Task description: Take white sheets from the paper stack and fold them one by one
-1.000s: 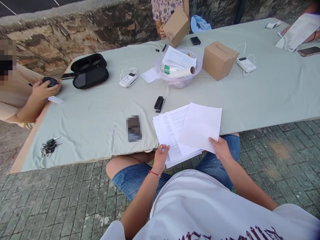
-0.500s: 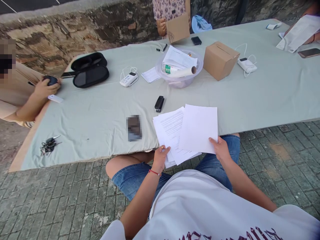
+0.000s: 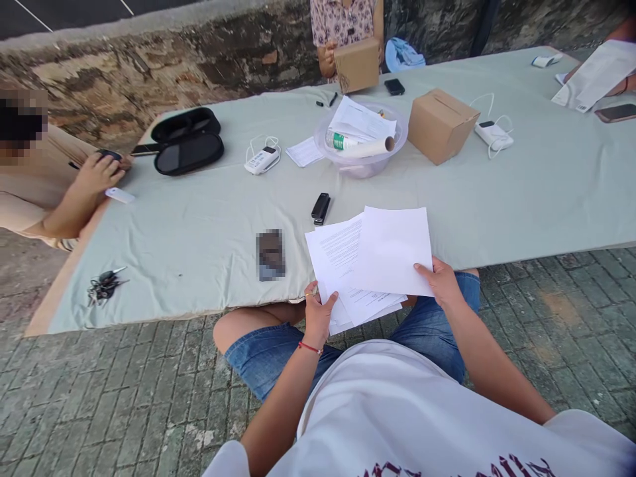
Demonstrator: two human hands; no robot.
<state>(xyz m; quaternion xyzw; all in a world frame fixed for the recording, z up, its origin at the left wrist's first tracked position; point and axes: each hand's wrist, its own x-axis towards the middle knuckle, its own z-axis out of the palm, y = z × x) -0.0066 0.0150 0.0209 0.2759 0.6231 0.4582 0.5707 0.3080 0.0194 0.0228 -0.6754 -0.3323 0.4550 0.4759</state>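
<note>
My left hand grips the lower left edge of several printed sheets of paper, its thumb lying on top. A blank white sheet is pinched by its right edge in my right hand, with the thumb above and the fingers mostly hidden beneath. This blank sheet overlaps the right part of the printed ones. All the papers are above my lap at the table's near edge. Just beyond them a black stapler lies on the cloth.
A plastic basin holds papers and a roll. Beside it stand a cardboard box and a white power bank. An open black case, another power bank and keys lie leftward. Other people sit around the table.
The blank sheet in my right hand has shifted slightly up and left over the printed sheets. The view has moved a little. At left, a person's hand has closed over a dark object.
</note>
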